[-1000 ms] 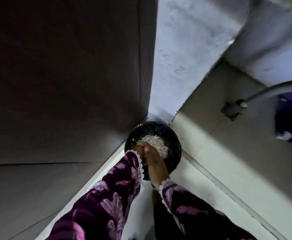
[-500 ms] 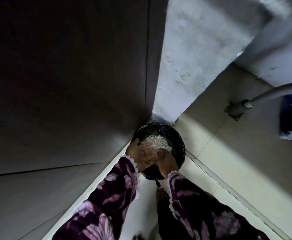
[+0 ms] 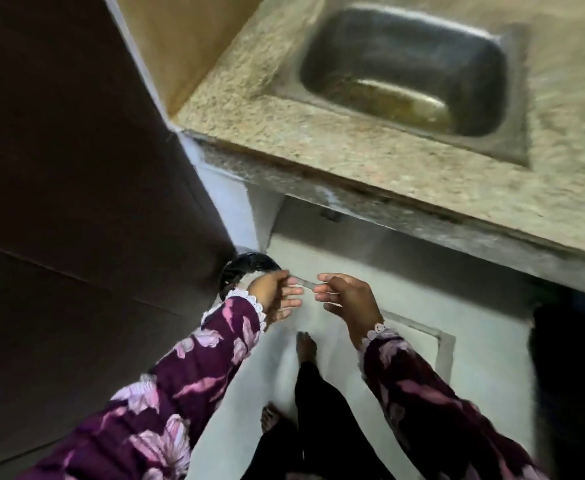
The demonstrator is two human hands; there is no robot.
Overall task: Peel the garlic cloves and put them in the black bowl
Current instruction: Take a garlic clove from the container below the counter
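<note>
A round black container (image 3: 246,263) stands on the floor in the corner under the counter, mostly hidden behind my left hand. That left hand (image 3: 273,296) hovers just in front of it, fingers relaxed and pointing right. A short gap away, my right hand (image 3: 350,299) has loosely extended fingers pointing left. Motion blur smears the fingertips between the two hands, and I see nothing held in either. No garlic clove or peel shows in this view.
A speckled granite counter (image 3: 370,161) with a steel sink (image 3: 405,71) juts out above the hands. A dark panel (image 3: 76,168) fills the left side. My bare feet (image 3: 306,348) stand on the white floor (image 3: 422,271). A dark shape (image 3: 571,375) sits at the right.
Both hands have come up out of the black container, where they touched a pale heap, and have parted. The view has swung upward, bringing the counter and sink into sight.
</note>
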